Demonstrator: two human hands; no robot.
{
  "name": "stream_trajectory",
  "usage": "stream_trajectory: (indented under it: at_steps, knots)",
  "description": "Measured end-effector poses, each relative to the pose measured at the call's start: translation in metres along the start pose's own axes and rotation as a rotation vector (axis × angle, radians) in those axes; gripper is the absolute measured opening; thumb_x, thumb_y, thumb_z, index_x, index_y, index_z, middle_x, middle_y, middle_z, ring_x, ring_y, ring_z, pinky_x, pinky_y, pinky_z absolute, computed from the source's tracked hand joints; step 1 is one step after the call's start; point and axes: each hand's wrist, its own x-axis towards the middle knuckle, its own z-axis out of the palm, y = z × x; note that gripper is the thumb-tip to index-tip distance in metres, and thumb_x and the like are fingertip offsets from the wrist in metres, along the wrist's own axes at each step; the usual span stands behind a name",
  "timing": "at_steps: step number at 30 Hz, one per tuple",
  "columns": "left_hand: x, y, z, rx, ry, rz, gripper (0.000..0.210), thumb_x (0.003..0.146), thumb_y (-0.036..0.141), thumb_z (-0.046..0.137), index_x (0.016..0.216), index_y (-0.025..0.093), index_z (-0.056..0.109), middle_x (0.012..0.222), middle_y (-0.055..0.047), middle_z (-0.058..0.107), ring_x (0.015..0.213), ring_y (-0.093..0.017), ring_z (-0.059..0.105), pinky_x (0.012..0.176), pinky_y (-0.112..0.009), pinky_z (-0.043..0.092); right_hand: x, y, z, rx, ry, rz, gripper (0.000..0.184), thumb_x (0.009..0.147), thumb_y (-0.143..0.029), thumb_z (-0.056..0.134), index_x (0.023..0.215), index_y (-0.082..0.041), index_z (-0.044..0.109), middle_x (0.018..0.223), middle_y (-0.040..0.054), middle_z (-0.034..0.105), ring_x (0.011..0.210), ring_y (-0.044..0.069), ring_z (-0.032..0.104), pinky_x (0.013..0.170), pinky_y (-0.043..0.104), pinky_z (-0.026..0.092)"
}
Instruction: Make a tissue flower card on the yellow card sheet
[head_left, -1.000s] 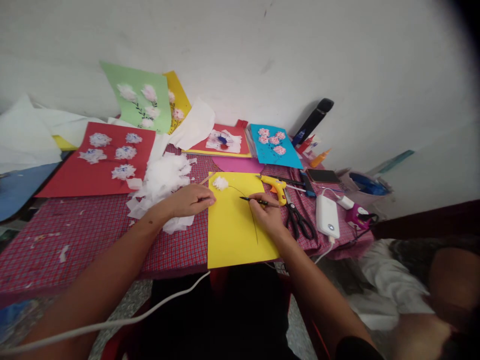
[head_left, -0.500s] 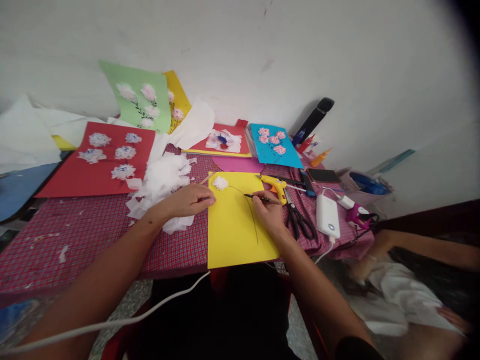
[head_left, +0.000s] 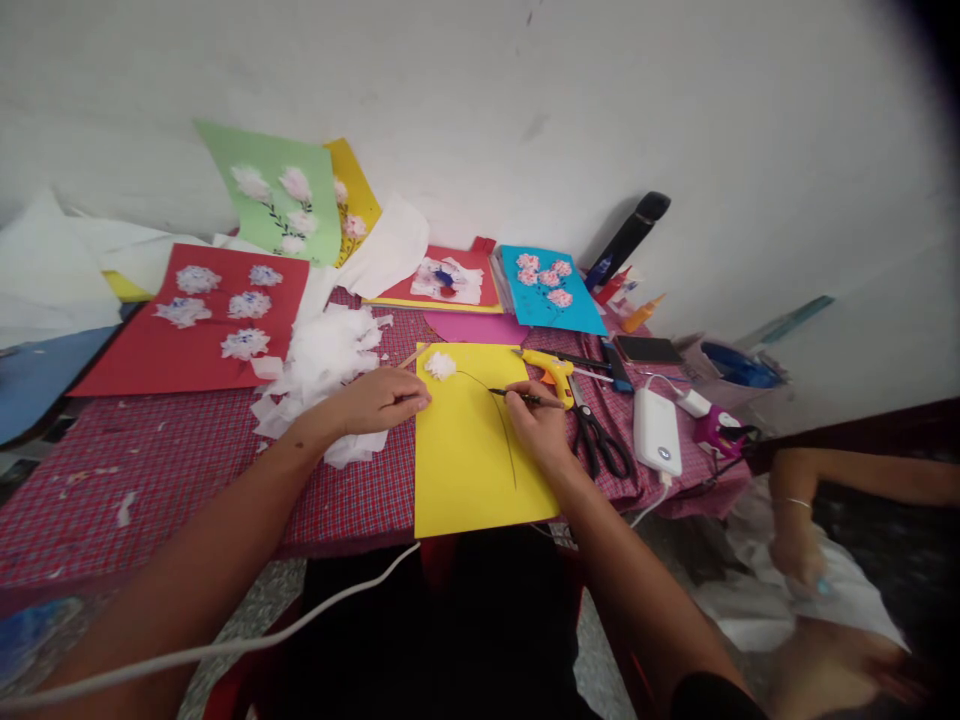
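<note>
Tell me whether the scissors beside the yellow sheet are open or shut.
Shut, as far as can be seen: the scissors lie flat on the checked cloth, their blades showing as one closed line toward the yellow glue gun.

lighting was even and diffuse, moderately bright, with no glare and only soft shadows. wide-angle distortion bent the edges; the right corners were vignetted dark. a person's hand [head_left: 796,556] at lower right was motion-blurred.

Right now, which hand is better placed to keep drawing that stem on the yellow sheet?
Right. The right hand has the pen in its grip, tip on the drawn line; the left hand rests at the yellow sheet's edge.
</note>
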Motion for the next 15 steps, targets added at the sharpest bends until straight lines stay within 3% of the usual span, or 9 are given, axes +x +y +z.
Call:
stream_trajectory:
  at_steps: [15]
  knots:
    - [-0.0007, -0.0007, 0.0003, 0.028, 0.011, -0.003, 0.036, 0.105, 0.04, 0.043, 0.1, 0.019, 0.072, 0.103, -0.008, 0.076, 0.099, -0.022, 0.068, 0.101, -0.039, 0.048, 0.0005, -0.0015, 0.0005, -0.028, -0.006, -0.004, 0.017, 0.087, -0.038, 0.06, 0.085, -0.025, 0.071, 0.086, 0.0045, 0.075, 0.083, 0.024, 0.069, 0.073, 0.036, 0.056]
